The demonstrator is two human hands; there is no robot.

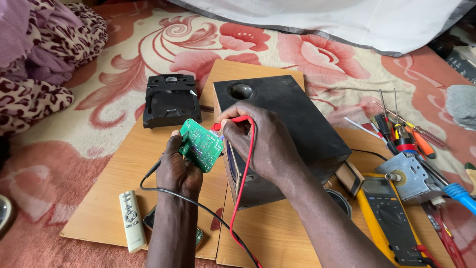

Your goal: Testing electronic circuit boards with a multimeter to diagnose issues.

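Observation:
My left hand [177, 168] holds a small green circuit board [200, 145] tilted up, together with a black probe whose black lead [198, 204] trails down past my wrist. My right hand [258, 139] grips a red probe [229, 121] and presses its tip against the top edge of the board. The red lead [243, 188] runs down toward the lower edge of the view. Both hands hover over a wooden board [124, 183] just in front of a black speaker box [292, 124].
A yellow multimeter [389, 218] lies at lower right. Several screwdrivers [401, 131] and a grey metal motor part [411, 178] lie at right. A black plastic unit [171, 100] sits at the back, a white remote [132, 220] at lower left, patterned cloth [44, 54] at far left.

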